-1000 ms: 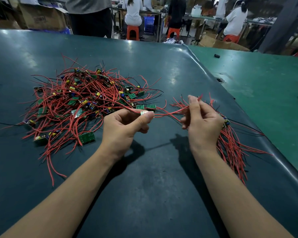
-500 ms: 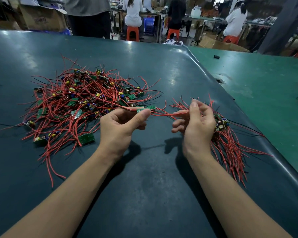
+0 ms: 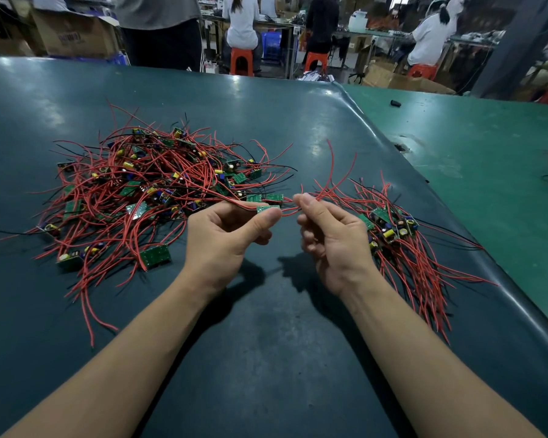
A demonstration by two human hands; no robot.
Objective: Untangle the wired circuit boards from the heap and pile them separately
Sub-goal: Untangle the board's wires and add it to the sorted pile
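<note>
Left hand (image 3: 227, 230) pinches a small green board (image 3: 268, 209) (red-wired); right hand (image 3: 331, 230) pinches its red wires (image 3: 321, 192).

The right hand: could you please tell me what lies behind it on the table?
Behind the right hand lies the sorted pile of circuit boards with red wires, fanned across the table. The hand covers the pile's near-left edge, so that part cannot be seen.
</note>
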